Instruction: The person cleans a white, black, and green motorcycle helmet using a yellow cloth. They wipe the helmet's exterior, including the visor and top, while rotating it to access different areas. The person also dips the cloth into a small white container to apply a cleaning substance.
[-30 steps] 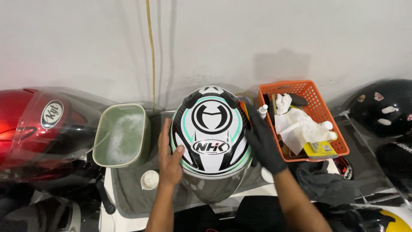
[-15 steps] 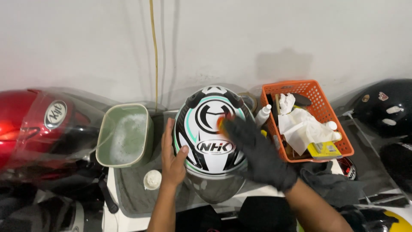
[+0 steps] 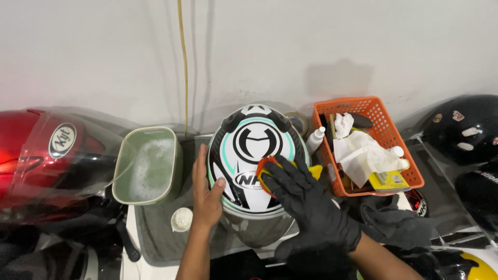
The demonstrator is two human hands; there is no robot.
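A white helmet [image 3: 248, 142] with black and teal markings sits on a grey towel [image 3: 155, 233] in the middle. My bare left hand [image 3: 206, 194] lies flat against the helmet's left side, steadying it. My right hand [image 3: 306, 199] wears a black glove and presses an orange and yellow sponge [image 3: 267, 168] onto the helmet's front right surface. The glove hides most of the sponge.
A green tub of soapy water [image 3: 148, 166] stands left of the helmet, with a small white cap [image 3: 181, 219] below it. An orange basket [image 3: 399, 142] holding cloths and bottles is at the right. A red helmet [image 3: 46, 155] lies left, black helmets [image 3: 464, 132] right.
My gloved right hand has moved from the helmet's right side onto its front, bringing the sponge down across the shell. My left hand has stayed on the left side.
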